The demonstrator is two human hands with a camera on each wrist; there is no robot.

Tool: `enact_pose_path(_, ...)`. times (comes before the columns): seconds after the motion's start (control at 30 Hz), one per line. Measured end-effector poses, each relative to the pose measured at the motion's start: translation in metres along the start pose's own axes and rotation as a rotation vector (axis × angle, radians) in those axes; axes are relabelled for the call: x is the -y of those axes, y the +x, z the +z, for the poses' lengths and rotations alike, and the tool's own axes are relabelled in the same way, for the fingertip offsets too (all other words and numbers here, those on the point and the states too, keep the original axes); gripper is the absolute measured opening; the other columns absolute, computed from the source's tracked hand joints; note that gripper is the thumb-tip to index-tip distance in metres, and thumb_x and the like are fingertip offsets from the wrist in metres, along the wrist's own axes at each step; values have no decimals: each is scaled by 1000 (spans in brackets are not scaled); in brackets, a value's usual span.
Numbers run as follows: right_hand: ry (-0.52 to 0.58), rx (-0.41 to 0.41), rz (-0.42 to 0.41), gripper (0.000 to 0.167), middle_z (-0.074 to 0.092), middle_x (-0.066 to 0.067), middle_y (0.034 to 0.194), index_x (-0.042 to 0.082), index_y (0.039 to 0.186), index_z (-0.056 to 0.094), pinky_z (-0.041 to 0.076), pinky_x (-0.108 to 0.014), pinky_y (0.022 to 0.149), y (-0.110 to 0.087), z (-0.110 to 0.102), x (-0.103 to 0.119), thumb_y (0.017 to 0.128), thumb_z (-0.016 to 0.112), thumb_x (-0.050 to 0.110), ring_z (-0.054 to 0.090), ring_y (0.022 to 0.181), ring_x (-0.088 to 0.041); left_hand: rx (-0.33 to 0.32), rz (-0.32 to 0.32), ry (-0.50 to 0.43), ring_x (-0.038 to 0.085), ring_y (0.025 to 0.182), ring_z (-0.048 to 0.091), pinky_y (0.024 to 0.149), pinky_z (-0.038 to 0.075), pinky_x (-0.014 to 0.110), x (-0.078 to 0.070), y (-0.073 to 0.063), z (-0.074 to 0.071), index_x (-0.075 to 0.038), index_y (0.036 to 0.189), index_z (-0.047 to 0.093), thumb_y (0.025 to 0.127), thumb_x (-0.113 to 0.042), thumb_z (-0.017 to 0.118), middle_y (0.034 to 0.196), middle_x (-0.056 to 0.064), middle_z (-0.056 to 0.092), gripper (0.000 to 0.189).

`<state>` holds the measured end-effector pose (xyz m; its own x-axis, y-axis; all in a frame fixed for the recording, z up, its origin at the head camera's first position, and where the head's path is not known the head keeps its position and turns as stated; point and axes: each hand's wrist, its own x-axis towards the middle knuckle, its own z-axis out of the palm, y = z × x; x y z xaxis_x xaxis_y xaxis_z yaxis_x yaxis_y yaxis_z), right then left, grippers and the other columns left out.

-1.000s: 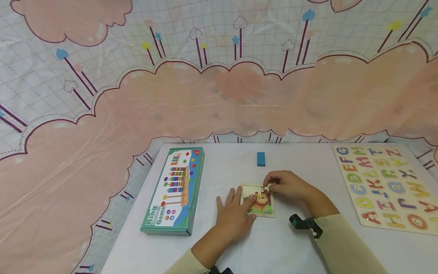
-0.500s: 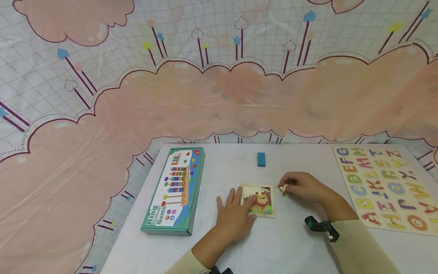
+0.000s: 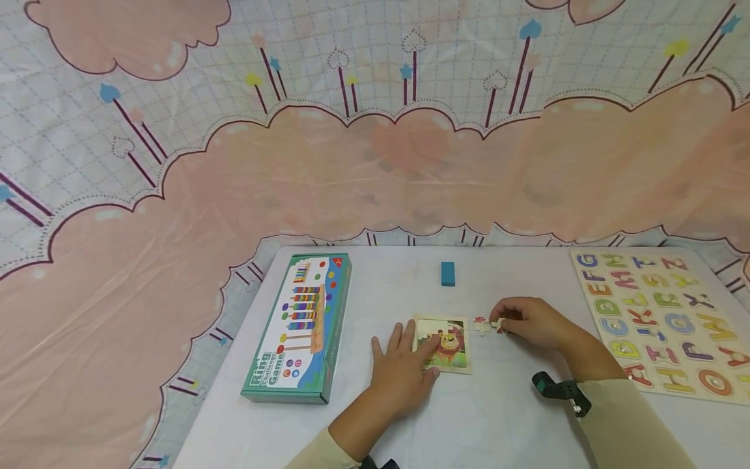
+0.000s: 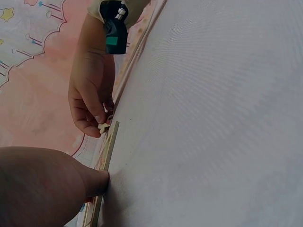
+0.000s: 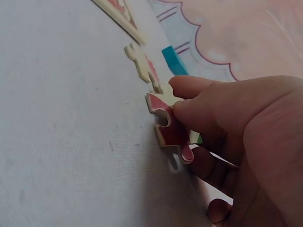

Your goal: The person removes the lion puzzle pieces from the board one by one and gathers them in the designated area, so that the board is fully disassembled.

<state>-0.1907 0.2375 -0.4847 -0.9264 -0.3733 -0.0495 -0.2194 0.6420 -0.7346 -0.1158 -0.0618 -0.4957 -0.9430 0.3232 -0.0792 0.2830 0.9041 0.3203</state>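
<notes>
We see the left hand (image 3: 400, 378) resting, fingers spread, on a framed animal puzzle (image 3: 454, 355) on the white table (image 3: 469, 430). Just right of the puzzle lies a loose jigsaw piece (image 3: 481, 326); beside that, the right hand (image 3: 538, 323) pinches a second piece (image 5: 177, 131) between thumb and fingers.

Left hand (image 3: 400, 379) spread, palm down — right hand (image 3: 534, 324) curled, pinching.

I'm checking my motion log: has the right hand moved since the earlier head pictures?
Yes. In the head view, the right hand has moved rightward, away from the picture puzzle and closer to the alphabet board.
</notes>
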Motion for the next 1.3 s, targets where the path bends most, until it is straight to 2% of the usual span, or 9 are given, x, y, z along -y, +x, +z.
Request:
enact_pose_path(0.37, -59, -34, 4, 21, 69, 2, 103, 16, 107, 78, 53, -31, 83, 1, 1, 0, 98, 70, -1, 58, 97, -22, 3, -1, -4, 41, 162, 19, 118, 10, 81, 0, 0, 1, -35, 158, 54, 104, -42, 67, 174, 16, 27, 57)
enact_pose_path(0.6, -100, -57, -10, 21, 71, 0, 112, 13, 111, 76, 55, -46, 96, -1, 3, 0, 93, 78, 2, 63, 105, -22, 7, -2, 3, 42, 161, 20, 117, 12, 82, 0, 0, -2, -34, 158, 54, 104, -42, 67, 174, 17, 29, 57)
enact_pose_path(0.83, -141, -72, -23, 19, 69, 4, 105, 16, 107, 76, 54, -35, 86, -2, 3, -1, 95, 76, 1, 60, 97, -18, 5, 3, 10, 43, 161, 22, 116, 13, 82, -2, -1, -4, -33, 158, 55, 103, -42, 67, 173, 18, 30, 57)
enact_pose_path(1.07, -148, -64, -26, 18, 69, 4, 103, 16, 106, 76, 55, -34, 85, 1, 1, -2, 96, 75, 1, 59, 95, -18, -4, 10, 10, 44, 160, 23, 116, 15, 83, -1, 2, -4, -32, 158, 55, 102, -41, 69, 172, 19, 32, 58)
enact_pose_path(1.3, -118, -53, 15, 14, 68, 3, 100, 15, 107, 76, 53, -34, 83, 0, 1, 0, 97, 74, 5, 58, 93, -20, 5, 8, -5, 44, 160, 24, 116, 14, 83, -1, 1, -5, -32, 157, 56, 101, -42, 71, 172, 19, 32, 59)
